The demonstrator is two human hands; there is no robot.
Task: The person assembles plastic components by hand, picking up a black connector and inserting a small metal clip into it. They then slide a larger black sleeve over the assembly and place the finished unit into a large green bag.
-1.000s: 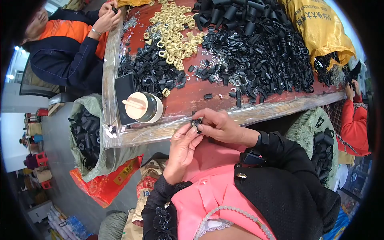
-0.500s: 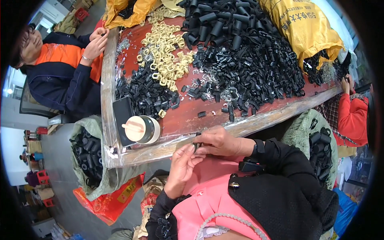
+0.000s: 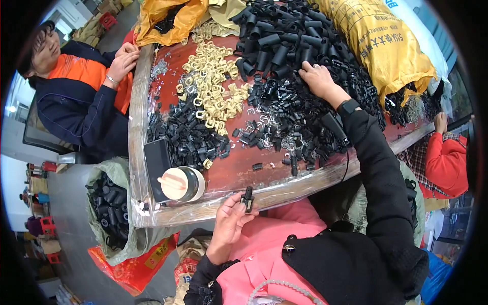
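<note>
1. A small black plastic clip (image 3: 248, 198) is pinched upright between the thumb and fingertips of the left hand (image 3: 230, 223), held just off the near edge of the tabletop (image 3: 239, 175), over a pink lap.

2. The right hand (image 3: 319, 80) is stretched far out over the tabletop, fingers curled down into the big heap of black plastic tubes (image 3: 300, 46). Whether a piece is already gripped cannot be told; the fingertips are buried among the parts.

3. The step in hand is judged to be a fetch: one part is kept ready in the left hand while a mating piece is sought from the heap.

4. Between the two hands, a scatter of small silvery wire rings (image 3: 292, 142) and loose black bits is spread on the red surface.

5. Left of that, a pile of cream-coloured clips (image 3: 213, 86) and a lower pile of small black clips (image 3: 185, 134) are laid out, well apart from the held clip.

6. Near the left front corner, a round tub (image 3: 182, 184) with a pale lid is set beside a flat black box (image 3: 156, 168).

7. The next move is judged to call for one single tube to be singled out of the tangle and carried to the left hand, with the clip kept steady and its open end turned to meet it.

8. Yellow sacks (image 3: 386, 51) are slumped at the far side; other people are seated at the left and right ends.
</note>
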